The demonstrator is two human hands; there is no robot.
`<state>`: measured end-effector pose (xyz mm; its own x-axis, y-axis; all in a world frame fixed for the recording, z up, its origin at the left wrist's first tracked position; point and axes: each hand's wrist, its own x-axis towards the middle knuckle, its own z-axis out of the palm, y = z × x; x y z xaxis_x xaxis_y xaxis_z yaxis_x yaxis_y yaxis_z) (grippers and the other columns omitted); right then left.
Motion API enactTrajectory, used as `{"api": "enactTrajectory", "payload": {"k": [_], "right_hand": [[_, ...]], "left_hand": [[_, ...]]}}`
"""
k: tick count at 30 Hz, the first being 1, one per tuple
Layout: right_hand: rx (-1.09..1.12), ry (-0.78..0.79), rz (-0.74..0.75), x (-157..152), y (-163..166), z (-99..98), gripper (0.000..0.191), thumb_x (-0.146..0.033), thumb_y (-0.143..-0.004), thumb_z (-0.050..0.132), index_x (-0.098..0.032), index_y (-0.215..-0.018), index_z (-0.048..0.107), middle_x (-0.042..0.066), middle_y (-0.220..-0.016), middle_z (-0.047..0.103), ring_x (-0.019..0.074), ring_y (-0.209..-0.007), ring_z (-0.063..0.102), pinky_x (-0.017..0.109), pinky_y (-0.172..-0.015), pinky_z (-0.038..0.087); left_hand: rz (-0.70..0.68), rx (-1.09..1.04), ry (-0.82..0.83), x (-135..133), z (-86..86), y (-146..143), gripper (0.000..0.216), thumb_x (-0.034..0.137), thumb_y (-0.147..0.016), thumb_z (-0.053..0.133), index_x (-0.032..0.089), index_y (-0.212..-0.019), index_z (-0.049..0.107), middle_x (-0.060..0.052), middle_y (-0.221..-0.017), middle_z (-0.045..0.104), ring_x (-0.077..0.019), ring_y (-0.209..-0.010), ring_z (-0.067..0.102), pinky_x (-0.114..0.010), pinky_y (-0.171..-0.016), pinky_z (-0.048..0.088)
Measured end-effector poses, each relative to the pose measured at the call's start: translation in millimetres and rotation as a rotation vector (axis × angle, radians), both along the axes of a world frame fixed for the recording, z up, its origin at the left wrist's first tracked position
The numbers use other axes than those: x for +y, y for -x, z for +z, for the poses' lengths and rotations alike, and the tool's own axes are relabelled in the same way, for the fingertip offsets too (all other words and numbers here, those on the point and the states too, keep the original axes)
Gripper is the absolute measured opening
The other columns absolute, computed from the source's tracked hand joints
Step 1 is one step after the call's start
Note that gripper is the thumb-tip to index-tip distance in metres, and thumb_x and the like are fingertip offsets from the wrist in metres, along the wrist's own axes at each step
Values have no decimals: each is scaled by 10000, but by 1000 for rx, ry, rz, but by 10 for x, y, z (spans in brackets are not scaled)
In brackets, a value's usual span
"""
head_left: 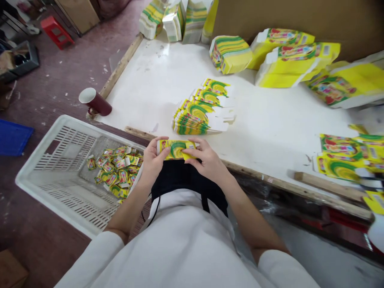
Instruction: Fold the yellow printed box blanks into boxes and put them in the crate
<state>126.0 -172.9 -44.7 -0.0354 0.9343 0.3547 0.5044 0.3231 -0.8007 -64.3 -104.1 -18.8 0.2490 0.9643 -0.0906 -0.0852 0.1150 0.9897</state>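
A small yellow and green printed carton (175, 149) is held between both hands just in front of my body, at the near edge of the white table (156, 80). My left hand (153, 162) grips its left end, fingers curled round it. My right hand (207, 158) pinches its right end, thumb on top. Just beyond the hands a fanned stack of flat carton blanks (198, 112) lies on the table. To my left a white slatted plastic crate (60, 168) holds several folded cartons (115, 170) of the same print.
A dark red cup (94, 101) lies at the table's left edge. Bundles of yellow blanks (288, 60) stand along the back and right, with more flat blanks (345, 158) at the right. A red stool (55, 30) and a blue tray (13, 138) sit on the floor at left.
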Motion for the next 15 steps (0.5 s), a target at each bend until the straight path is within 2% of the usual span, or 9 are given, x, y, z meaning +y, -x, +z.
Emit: {"api": "enactTrajectory", "payload": {"k": [2,5,7,10,12,15], "right_hand": [[45,24,-57,5,3,9,218,-292,-860,716,-248,-1071,677,113,-1312,542,239,-989,648,452,-862,580],[150,24,-173,31,65,6,397,-312,-774,798,-241,-1105,590,118,-1254,583,278,-1082,621,411,-772,583],[191,21,-203,50,103,-5,447,-314,-752,812,-234,-1111,558,123,-1238,588,287,-1116,604,397,-768,575],[249,33,-127,68,114,-22,481,-334,-754,807,-229,-1152,558,120,-1238,574,283,-1143,591,395,-826,564],[318,65,-54,73,121,-34,523,-349,-767,791,-231,-1213,545,111,-1229,577,262,-1082,619,386,-830,567],[350,62,-105,82,199,-56,468,-352,-802,749,-240,-1211,549,100,-1209,594,251,-1055,633,404,-883,557]], "left_hand": [[-23,12,4,-14,-8,-19,362,333,-773,778,197,-1086,659,4,-826,673,-114,-708,629,-221,-680,523],[-39,43,-17,-21,-2,-21,355,331,-788,765,197,-1100,661,-5,-855,679,-117,-726,625,-219,-688,516],[-32,51,-26,-16,-1,-1,351,327,-787,766,198,-1096,660,-5,-866,679,-116,-738,624,-216,-695,511],[-21,14,-2,-18,-13,35,356,322,-780,773,201,-1093,653,-1,-874,676,-115,-749,627,-216,-711,516],[-34,-7,13,-41,-23,42,359,325,-788,766,203,-1103,644,-9,-895,678,-127,-780,640,-232,-737,527],[-29,2,-14,-92,-24,33,345,339,-807,745,203,-1104,633,-28,-959,685,-147,-838,658,-258,-787,535]]}}
